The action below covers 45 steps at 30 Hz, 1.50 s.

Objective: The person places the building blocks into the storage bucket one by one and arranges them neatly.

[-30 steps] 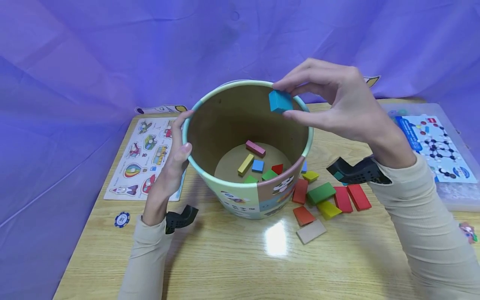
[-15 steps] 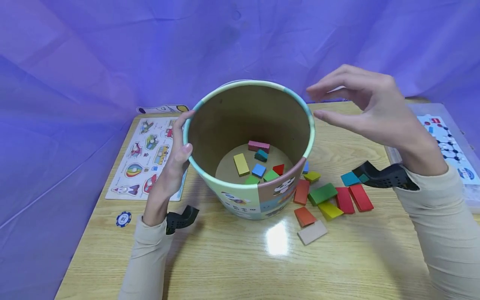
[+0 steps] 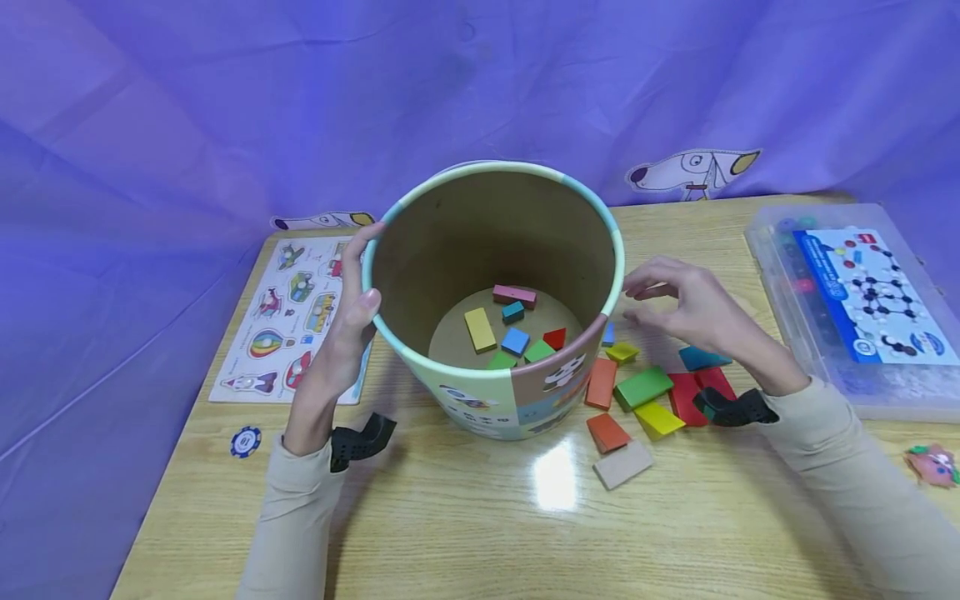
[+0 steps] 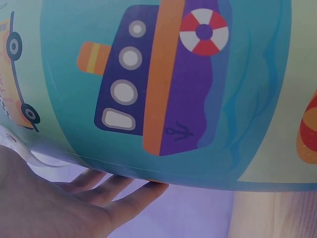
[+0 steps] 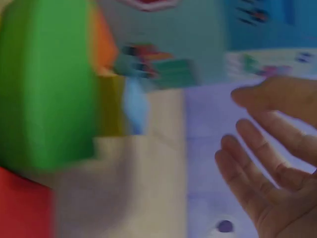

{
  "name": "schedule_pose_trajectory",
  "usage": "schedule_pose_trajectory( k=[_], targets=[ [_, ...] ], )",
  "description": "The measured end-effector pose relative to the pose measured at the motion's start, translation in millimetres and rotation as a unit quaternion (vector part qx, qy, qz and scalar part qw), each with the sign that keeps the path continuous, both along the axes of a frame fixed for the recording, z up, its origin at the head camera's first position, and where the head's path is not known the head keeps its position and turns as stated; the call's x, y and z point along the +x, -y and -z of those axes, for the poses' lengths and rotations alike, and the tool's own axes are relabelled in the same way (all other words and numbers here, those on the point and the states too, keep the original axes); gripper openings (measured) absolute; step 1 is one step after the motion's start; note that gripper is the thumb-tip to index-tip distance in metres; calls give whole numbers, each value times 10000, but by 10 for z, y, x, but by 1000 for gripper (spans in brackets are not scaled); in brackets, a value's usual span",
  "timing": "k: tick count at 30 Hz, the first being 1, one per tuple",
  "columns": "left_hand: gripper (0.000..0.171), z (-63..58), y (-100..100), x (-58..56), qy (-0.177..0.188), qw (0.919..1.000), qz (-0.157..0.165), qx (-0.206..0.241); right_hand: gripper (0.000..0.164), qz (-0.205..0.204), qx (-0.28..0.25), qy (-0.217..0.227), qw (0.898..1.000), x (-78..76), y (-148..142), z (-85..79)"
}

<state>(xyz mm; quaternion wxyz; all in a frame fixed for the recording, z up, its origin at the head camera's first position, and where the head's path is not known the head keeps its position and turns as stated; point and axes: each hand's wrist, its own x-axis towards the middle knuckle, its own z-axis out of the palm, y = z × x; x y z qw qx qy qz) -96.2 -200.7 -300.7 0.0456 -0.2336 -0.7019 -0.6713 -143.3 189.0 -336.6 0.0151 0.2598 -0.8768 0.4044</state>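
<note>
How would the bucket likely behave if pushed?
The bucket is likely stiff: its rim looks evenly round with the left hand against it. It may tip if pushed high, since it looks tall and narrower at the base. The blocks inside would probably slide.

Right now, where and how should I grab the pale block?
I'd pinch the pale block by its long edges near the right end, from above with the right hand; it seems to lie flat, and an orange block crowds its left end.
</note>
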Motion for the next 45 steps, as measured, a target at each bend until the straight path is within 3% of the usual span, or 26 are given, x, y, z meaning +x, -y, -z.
schedule_pose_trajectory(
  k=[7, 15, 22, 29, 40, 45],
  targets=[
    [81, 1, 1, -2, -1, 10000, -22, 12, 28, 64, 580, 692, 9959, 13, 134, 282],
    [80, 5, -8, -4, 14, 10000, -16, -2, 28, -116, 857, 391, 9955, 9, 153, 474],
    [81, 12, -10, -9, -34, 10000, -26, -9, 27, -29, 968, 575, 9936, 25, 148, 450],
    [80, 18, -2, -10, -37, 10000, -31, -2, 35, 218, 1143, 1044, 9877, 71, 13, 381],
    [81, 17, -10, -16, -107, 9999, -14, 3, 34, 140, 1016, 925, 9904, 72, 41, 408],
    [80, 18, -4, -16, -132, 9999, -23, -57, 33, 391, 1014, 850, 9904, 64, -10, 307]
  ],
)
